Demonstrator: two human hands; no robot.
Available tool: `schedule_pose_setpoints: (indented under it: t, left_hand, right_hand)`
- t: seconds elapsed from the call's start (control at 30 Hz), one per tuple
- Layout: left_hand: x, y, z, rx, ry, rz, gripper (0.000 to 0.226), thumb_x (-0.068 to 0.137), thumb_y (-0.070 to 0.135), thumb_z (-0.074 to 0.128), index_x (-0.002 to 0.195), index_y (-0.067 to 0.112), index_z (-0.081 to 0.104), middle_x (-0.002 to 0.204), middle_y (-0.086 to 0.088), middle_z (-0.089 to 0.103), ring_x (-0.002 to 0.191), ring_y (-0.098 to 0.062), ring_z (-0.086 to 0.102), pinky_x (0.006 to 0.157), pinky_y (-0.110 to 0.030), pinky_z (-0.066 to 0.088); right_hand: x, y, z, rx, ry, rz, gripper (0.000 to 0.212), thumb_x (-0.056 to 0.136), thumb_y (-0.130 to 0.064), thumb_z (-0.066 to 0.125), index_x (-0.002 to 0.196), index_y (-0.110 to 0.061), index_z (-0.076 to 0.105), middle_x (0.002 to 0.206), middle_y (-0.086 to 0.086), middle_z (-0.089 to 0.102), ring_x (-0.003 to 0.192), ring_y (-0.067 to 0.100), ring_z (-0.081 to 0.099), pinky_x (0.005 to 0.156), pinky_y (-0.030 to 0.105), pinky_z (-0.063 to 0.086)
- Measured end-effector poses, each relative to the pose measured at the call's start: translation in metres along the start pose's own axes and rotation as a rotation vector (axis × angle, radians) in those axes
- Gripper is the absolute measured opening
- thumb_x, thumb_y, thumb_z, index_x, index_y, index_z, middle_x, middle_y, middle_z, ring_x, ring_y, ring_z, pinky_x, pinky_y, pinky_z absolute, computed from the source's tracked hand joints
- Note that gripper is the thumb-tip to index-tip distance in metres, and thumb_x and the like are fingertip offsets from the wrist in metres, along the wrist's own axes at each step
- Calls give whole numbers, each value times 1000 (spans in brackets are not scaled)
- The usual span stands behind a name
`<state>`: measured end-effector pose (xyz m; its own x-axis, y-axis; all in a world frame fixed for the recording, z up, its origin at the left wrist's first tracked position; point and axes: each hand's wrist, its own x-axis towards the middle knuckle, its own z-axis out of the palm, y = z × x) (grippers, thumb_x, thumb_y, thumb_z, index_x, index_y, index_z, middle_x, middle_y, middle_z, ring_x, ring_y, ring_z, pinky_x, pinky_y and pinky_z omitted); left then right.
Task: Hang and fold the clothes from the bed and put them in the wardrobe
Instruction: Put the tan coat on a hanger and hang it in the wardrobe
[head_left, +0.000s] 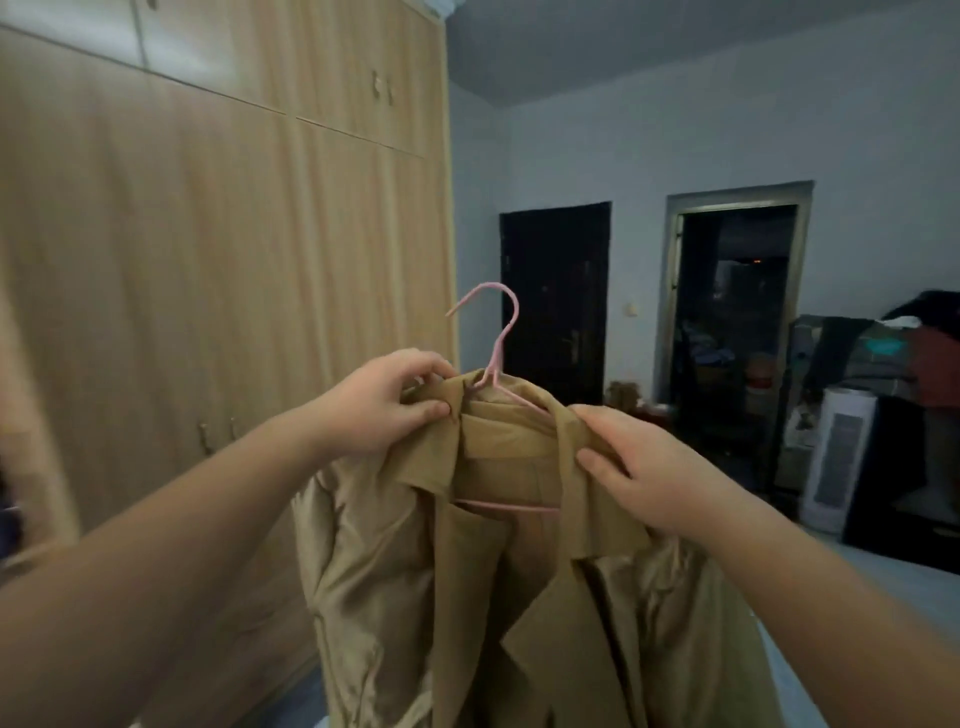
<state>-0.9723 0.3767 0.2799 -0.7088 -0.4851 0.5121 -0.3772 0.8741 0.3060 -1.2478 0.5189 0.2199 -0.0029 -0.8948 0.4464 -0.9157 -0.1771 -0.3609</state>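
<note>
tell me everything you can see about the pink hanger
The pink hanger is thin, wire-like, apparently coated. Its open hook stands upright above the collar of a tan coat draped over it; shoulders mostly hidden, lower bar visible inside. The left hand and right hand grip the coat's shoulders.

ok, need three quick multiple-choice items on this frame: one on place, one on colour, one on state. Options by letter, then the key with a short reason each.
1. Where is the wardrobe relative to the coat?
A. Behind it, to the left
B. To the right
C. Below it

2. What colour is the hanger?
A. Black
B. Pink
C. White

3. What state are the wardrobe doors in?
A. Wide open
B. Removed
C. Shut

Key:
1 A: the wooden doors fill the picture's left, behind the coat.
2 B: the hook and lower bar show pink.
3 C: all visible doors sit flush, while the left hand and right hand grip the coat's collar.
</note>
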Motion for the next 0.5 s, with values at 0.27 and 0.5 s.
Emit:
schedule_pose_setpoints:
  t: [0.27, 0.5]
  left_hand:
    - [-65, -32, -94, 230, 88, -65, 14, 94, 16, 63, 99, 28, 62, 91, 22, 53, 88, 12, 51, 76, -7, 37]
    - [-179, -102, -204, 465, 184, -296, 16, 100, 22, 53, 114, 20, 60, 106, 5, 59, 101, -17, 56, 88, -31, 42]
  right_hand:
    - [78, -122, 45, -194, 102, -245, 20, 102, -42, 41, 82, -37, 38, 76, -13, 54, 66, 2, 53, 56, 23, 37]
    - [152, -255, 93, -114, 65, -356, 23, 99, -43, 48, 78, -33, 47, 79, -12, 54, 74, 8, 53, 64, 32, 46]
